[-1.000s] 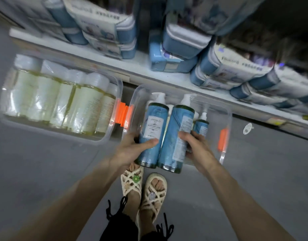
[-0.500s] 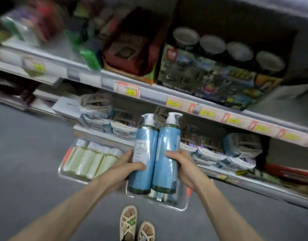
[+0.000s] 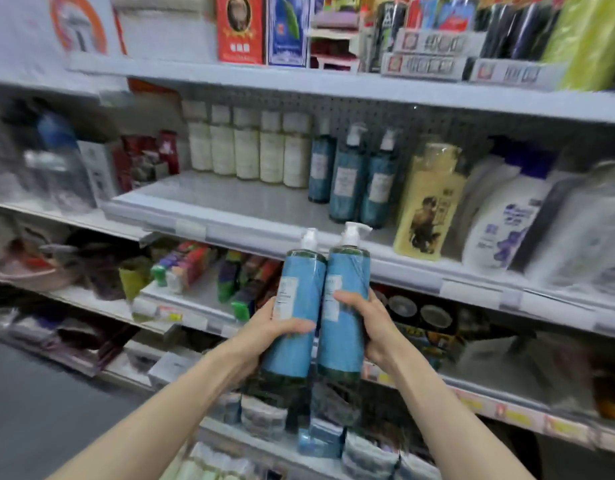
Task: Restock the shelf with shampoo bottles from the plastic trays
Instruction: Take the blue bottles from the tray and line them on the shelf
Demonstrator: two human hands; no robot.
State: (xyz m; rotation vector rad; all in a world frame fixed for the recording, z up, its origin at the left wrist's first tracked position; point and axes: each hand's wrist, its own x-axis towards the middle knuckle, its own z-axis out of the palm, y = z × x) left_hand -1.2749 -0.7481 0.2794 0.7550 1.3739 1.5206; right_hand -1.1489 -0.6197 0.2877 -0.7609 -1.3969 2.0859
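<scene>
Blue pump bottles, two, upright, touching: left hand (image 3: pixel 264 332) grasps left bottle (image 3: pixel 294 310), right hand (image 3: pixel 370 329) grasps right bottle (image 3: pixel 344 306). Grey shelf (image 3: pixel 230 206) holds three same bottles (image 3: pixel 351 174), glossy plastic.

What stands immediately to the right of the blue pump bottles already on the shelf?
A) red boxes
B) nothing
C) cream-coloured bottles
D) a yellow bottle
D: the yellow bottle stands just right of the shelved blue pump bottles; the cream bottles are on their left.
</scene>
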